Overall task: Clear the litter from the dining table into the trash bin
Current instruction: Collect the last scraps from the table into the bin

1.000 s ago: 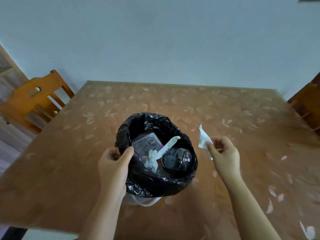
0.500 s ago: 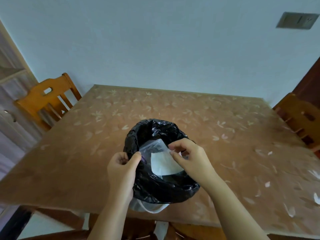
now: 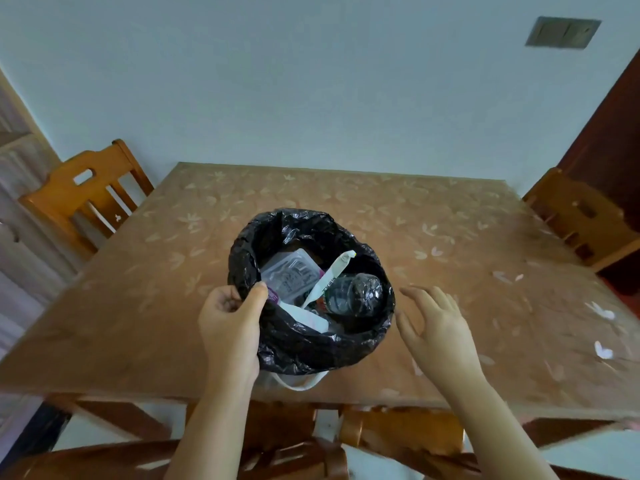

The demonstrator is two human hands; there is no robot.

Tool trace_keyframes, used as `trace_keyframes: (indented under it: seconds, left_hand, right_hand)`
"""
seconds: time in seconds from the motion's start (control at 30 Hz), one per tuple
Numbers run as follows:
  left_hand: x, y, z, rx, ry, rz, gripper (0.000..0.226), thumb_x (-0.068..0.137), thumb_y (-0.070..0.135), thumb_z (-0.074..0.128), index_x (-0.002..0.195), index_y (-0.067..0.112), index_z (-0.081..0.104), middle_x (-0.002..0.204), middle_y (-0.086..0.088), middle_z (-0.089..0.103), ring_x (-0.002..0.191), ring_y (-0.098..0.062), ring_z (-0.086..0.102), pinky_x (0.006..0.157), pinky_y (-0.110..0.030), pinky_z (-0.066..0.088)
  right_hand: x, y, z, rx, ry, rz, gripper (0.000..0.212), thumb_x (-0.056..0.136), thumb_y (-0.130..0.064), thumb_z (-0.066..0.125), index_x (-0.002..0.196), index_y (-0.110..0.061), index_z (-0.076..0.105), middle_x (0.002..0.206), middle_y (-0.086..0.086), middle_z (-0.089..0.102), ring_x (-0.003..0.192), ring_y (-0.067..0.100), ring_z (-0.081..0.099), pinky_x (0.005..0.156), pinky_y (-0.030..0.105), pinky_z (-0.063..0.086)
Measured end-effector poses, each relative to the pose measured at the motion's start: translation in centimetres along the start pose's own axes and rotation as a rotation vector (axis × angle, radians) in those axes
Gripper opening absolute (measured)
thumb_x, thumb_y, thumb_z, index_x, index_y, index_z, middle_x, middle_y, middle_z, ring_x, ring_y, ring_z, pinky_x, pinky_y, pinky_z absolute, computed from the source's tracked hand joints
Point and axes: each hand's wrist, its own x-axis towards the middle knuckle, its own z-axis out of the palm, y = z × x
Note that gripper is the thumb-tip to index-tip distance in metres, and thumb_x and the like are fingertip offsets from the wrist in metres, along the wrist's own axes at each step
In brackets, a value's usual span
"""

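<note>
A trash bin lined with a black bag (image 3: 304, 344) stands on the dining table (image 3: 450, 244) near its front edge. My left hand (image 3: 230, 317) grips the bin's left rim, thumb over the bag. Inside lie a clear plastic tray (image 3: 291, 273), a long white wrapper (image 3: 329, 277), a dark plastic bottle (image 3: 355, 295) and a white paper piece (image 3: 306, 317). My right hand (image 3: 433, 327) hovers just right of the bin with fingers spread, holding nothing.
Wooden chairs stand at the table's left (image 3: 86, 188) and right (image 3: 581, 216), and a dark wooden chair (image 3: 277, 445) sits below the front edge. The brown tablecloth carries a pale leaf pattern. A wall switch plate (image 3: 562, 31) is high on the right.
My right hand carried the white paper from the table over the bin, let it go inside, and has drawn back to the right, now without anything in it. My left hand stays on the rim.
</note>
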Motion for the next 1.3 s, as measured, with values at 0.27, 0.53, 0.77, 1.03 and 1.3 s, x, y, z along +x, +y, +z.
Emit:
trace_keyframes:
  seconds: [0.27, 0.53, 0.77, 1.03, 1.3]
  left_hand:
    - [-5.4, 3.1, -1.5, 0.004, 0.015, 0.202, 0.036, 0.076, 0.012, 0.068, 0.059, 0.019, 0.037, 0.058, 0.000, 0.039, 0.060, -0.020, 0.037, 0.058, -0.033, 0.035]
    - [-15.9, 7.1, -4.2, -0.037, 0.086, 0.312, 0.025, 0.053, 0.040, 0.069, 0.048, 0.029, 0.047, 0.054, 0.007, 0.048, 0.061, -0.019, 0.045, 0.059, -0.034, 0.044]
    - [-25.6, 7.9, -8.0, -0.061, 0.136, 0.305, 0.030, 0.068, 0.021, 0.070, 0.048, 0.028, 0.049, 0.049, 0.010, 0.053, 0.051, -0.011, 0.052, 0.048, -0.024, 0.049]
    - [-33.0, 7.8, -15.9, -0.035, 0.169, 0.194, 0.027, 0.078, 0.017, 0.068, 0.064, 0.016, 0.045, 0.054, 0.000, 0.053, 0.049, -0.013, 0.053, 0.046, -0.025, 0.046]
    - [-38.1, 4.3, -27.7, 0.026, 0.149, 0.017, 0.029, 0.079, 0.015, 0.068, 0.062, 0.018, 0.045, 0.045, 0.005, 0.056, 0.043, -0.011, 0.056, 0.041, -0.024, 0.047]
  right_hand:
    - [-4.8, 0.0, -3.1, -0.028, 0.027, 0.021, 0.032, 0.081, -0.018, 0.061, 0.112, -0.010, 0.059, 0.118, 0.009, 0.059, 0.109, 0.029, 0.053, 0.093, 0.043, 0.043]
    - [-11.8, 0.6, -8.5, 0.062, 0.045, -0.095, 0.031, 0.081, -0.017, 0.062, 0.111, -0.012, 0.059, 0.116, 0.008, 0.060, 0.109, 0.027, 0.053, 0.091, 0.040, 0.043]
    - [-19.3, 1.5, -11.9, 0.157, 0.042, -0.141, 0.033, 0.080, -0.013, 0.062, 0.112, -0.012, 0.058, 0.115, 0.008, 0.060, 0.108, 0.027, 0.051, 0.089, 0.040, 0.043]
    - [-29.4, 1.0, -12.9, 0.155, -0.042, -0.101, 0.032, 0.079, -0.012, 0.063, 0.111, -0.008, 0.059, 0.112, 0.010, 0.062, 0.106, 0.029, 0.053, 0.090, 0.042, 0.045]
    - [-42.2, -2.3, -11.7, 0.046, -0.077, -0.050, 0.031, 0.075, -0.009, 0.067, 0.106, -0.004, 0.062, 0.107, 0.014, 0.065, 0.097, 0.032, 0.060, 0.086, 0.044, 0.048]
